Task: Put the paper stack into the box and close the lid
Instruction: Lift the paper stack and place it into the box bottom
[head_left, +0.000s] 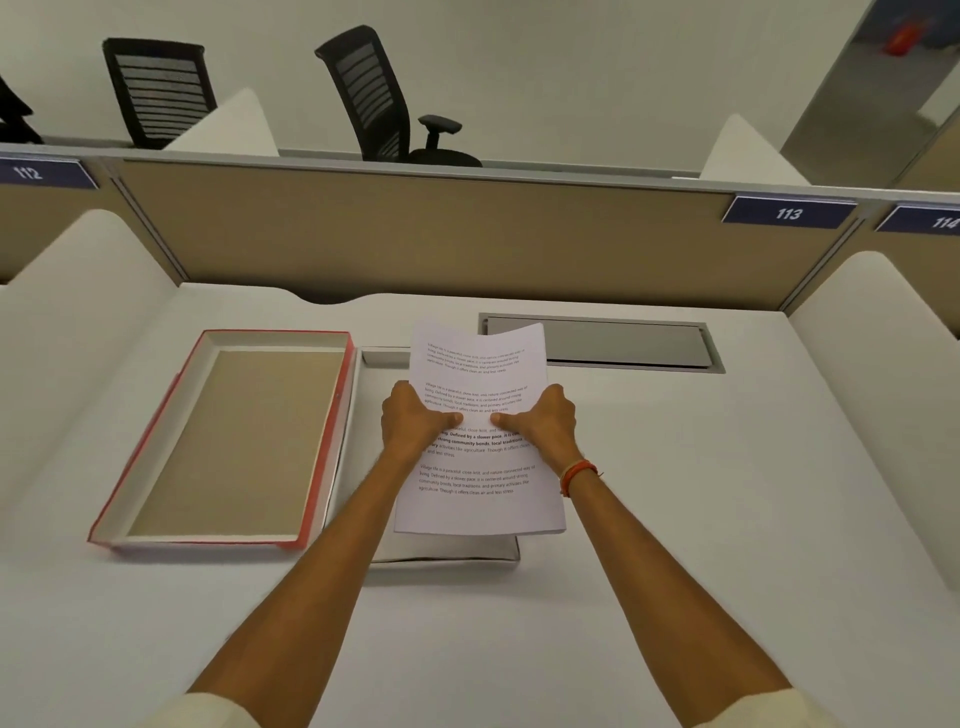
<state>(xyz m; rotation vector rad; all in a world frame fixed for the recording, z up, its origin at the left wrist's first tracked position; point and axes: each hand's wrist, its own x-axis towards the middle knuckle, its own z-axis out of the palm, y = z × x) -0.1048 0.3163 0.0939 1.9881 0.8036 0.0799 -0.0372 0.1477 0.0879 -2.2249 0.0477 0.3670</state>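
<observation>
Two hands hold the paper stack (480, 415) mid-bench: your left hand (413, 423) and right hand (545, 423) pinch its long edges. It looks light and floppy, top curling; support underneath. The box (441, 553) sits below, the lid (228, 436) toward the bench's left edge.

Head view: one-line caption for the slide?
Both hands, left hand and right hand, hold the paper stack above the open box; its red-edged lid lies alongside.
</observation>
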